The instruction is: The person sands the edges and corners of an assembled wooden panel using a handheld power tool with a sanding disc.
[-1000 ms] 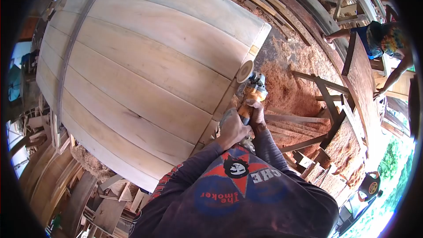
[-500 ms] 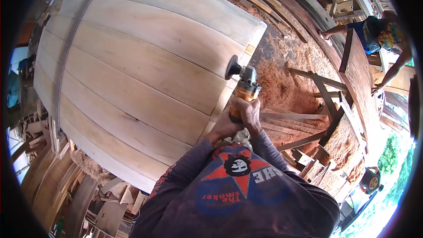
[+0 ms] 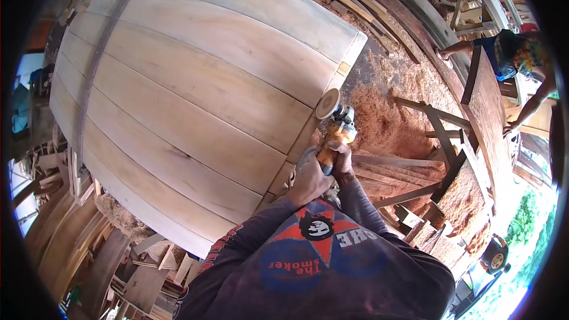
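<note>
Brown boards (image 3: 77, 243) sat over at our far left, long and flat, with scruffy offcuts scattered around them. Next along, a thin dark strip (image 3: 98, 54) bowed across the planked panel (image 3: 201, 77), which was easily the biggest thing in front of us. Its wide planks ran from cream to honey, smooth-looking, with fine dark seams and one small dark blemish. The outline looked kind of barrel-shaped, but the lens bent everything, so we couldn't swear to that curve.

Now the grip. Our left hand (image 3: 309, 179) was closed around the back end of the grinder, just by the panel's right-hand edge. Up front, the round, pale sanding disc (image 3: 328, 104) overlapped that edge from our angle; we couldn't tell if it was actually touching wood. The grinder (image 3: 336, 134) itself had a yellow body and a greyish head. Our right hand (image 3: 342, 163) was clenched on the body too, right beside the left, no loose hold there.

Further right we had fluffy reddish-tan shavings (image 3: 379, 121), then a frame of dark, rough timbers (image 3: 441, 133). Past those, a person in a tie-dye top (image 3: 527, 53) had one hand on a broad brown slab (image 3: 486, 121).
</note>
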A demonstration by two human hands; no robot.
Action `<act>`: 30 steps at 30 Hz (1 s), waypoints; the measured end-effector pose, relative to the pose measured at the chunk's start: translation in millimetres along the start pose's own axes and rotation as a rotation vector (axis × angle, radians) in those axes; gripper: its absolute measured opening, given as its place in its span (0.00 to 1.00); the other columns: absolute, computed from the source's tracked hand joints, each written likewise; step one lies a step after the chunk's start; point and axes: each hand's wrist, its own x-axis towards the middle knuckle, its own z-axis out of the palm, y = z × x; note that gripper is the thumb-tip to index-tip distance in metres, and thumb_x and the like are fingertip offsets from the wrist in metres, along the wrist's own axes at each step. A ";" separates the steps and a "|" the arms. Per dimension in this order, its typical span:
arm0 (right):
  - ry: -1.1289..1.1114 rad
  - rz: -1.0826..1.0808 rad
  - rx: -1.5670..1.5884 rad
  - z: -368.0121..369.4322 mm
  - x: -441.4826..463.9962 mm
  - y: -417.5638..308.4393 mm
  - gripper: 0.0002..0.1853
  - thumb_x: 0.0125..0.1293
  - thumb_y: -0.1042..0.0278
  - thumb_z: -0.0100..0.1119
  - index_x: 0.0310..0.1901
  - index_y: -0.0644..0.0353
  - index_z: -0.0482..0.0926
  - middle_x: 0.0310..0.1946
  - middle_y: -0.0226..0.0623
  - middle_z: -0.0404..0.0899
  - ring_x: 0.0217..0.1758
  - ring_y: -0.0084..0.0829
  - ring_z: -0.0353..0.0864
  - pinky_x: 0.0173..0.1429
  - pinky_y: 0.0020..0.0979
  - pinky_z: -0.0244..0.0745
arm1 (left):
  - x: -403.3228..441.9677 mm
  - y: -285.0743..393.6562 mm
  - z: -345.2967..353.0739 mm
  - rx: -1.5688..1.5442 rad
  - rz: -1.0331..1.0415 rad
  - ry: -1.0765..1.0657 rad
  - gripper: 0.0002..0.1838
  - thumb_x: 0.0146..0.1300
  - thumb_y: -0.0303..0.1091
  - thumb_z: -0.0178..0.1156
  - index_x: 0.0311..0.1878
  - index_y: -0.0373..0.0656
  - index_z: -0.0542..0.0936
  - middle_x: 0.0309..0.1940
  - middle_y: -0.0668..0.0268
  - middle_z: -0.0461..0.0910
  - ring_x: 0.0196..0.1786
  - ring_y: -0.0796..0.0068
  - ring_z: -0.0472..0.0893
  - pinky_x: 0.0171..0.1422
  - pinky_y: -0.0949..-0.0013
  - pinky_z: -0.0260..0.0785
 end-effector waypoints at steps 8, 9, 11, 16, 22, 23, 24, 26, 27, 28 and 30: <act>-0.033 -0.047 -0.042 20.4 -0.9 -7.4 0.19 0.55 0.64 0.68 0.47 0.64 0.79 0.35 0.38 0.83 0.35 0.36 0.85 0.45 0.38 0.84 | 3.5 -1.6 -10.6 -0.042 0.037 0.051 0.46 0.48 0.40 0.75 0.69 0.31 0.66 0.55 0.35 0.81 0.58 0.33 0.82 0.64 0.45 0.75; 0.045 -0.100 -0.194 26.8 -3.5 -11.6 0.18 0.56 0.66 0.68 0.47 0.64 0.80 0.35 0.37 0.83 0.35 0.34 0.85 0.45 0.36 0.84 | 7.2 -4.3 -10.7 -0.095 0.070 0.046 0.44 0.48 0.38 0.76 0.68 0.33 0.69 0.54 0.40 0.83 0.57 0.39 0.84 0.62 0.48 0.77; 0.182 -0.199 -0.453 58.0 -15.3 -27.2 0.15 0.57 0.68 0.69 0.45 0.64 0.83 0.36 0.34 0.85 0.36 0.29 0.85 0.43 0.32 0.83 | 21.4 -15.8 -11.8 -0.142 0.114 0.029 0.42 0.48 0.37 0.76 0.67 0.35 0.71 0.53 0.46 0.84 0.56 0.45 0.86 0.60 0.51 0.79; 0.200 -0.386 -0.723 77.6 -21.7 -30.7 0.15 0.55 0.68 0.72 0.44 0.63 0.84 0.35 0.32 0.85 0.34 0.24 0.83 0.43 0.29 0.81 | 25.2 -28.1 -6.4 -0.793 0.166 -0.271 0.37 0.50 0.30 0.79 0.65 0.43 0.75 0.48 0.69 0.84 0.51 0.77 0.83 0.54 0.66 0.78; -0.028 -0.094 -0.261 32.6 -23.7 -32.2 0.14 0.56 0.66 0.66 0.43 0.63 0.82 0.34 0.36 0.85 0.33 0.32 0.85 0.41 0.33 0.83 | 6.6 -4.4 -0.9 -0.261 0.205 -0.046 0.47 0.47 0.38 0.76 0.69 0.30 0.66 0.52 0.37 0.83 0.57 0.32 0.83 0.64 0.46 0.75; -0.029 -0.099 -0.266 20.5 -16.5 -22.4 0.14 0.56 0.66 0.66 0.43 0.63 0.82 0.34 0.36 0.85 0.33 0.32 0.85 0.41 0.33 0.83 | 5.8 -8.8 6.5 -0.197 0.172 -0.023 0.48 0.47 0.38 0.75 0.70 0.30 0.65 0.52 0.35 0.83 0.58 0.32 0.83 0.65 0.45 0.75; -0.009 -0.075 -0.170 16.4 -13.1 -15.2 0.15 0.56 0.66 0.65 0.43 0.63 0.81 0.33 0.37 0.84 0.33 0.33 0.85 0.41 0.34 0.83 | 3.6 -5.0 6.3 -0.134 0.134 0.000 0.49 0.47 0.38 0.74 0.71 0.29 0.63 0.52 0.33 0.82 0.58 0.32 0.83 0.65 0.45 0.75; 0.014 -0.043 -0.070 3.5 -9.9 -5.3 0.15 0.56 0.66 0.65 0.44 0.63 0.81 0.33 0.37 0.84 0.32 0.34 0.85 0.42 0.35 0.84 | -1.2 -1.3 3.7 -0.088 0.058 -0.032 0.48 0.47 0.38 0.74 0.70 0.29 0.64 0.52 0.31 0.82 0.57 0.32 0.83 0.65 0.46 0.75; 0.007 0.001 -0.063 3.1 -10.6 -3.8 0.18 0.55 0.64 0.66 0.45 0.65 0.80 0.33 0.38 0.83 0.33 0.36 0.85 0.44 0.37 0.84 | -3.4 0.8 2.9 -0.072 0.010 -0.028 0.48 0.48 0.38 0.74 0.71 0.28 0.63 0.51 0.31 0.82 0.58 0.32 0.83 0.65 0.45 0.74; -0.002 0.042 -0.057 3.4 -10.6 -2.8 0.20 0.55 0.62 0.66 0.46 0.66 0.79 0.33 0.40 0.82 0.35 0.38 0.84 0.47 0.38 0.84 | -4.1 1.3 2.2 -0.056 -0.036 -0.022 0.48 0.48 0.38 0.74 0.71 0.28 0.63 0.51 0.30 0.82 0.58 0.33 0.83 0.65 0.45 0.74; -0.008 0.040 -0.045 6.5 -11.1 -2.9 0.20 0.55 0.62 0.66 0.46 0.66 0.79 0.34 0.40 0.82 0.35 0.38 0.84 0.47 0.39 0.84 | -4.2 0.1 1.1 -0.049 -0.023 -0.010 0.48 0.48 0.38 0.74 0.71 0.29 0.64 0.52 0.31 0.82 0.58 0.33 0.83 0.66 0.45 0.74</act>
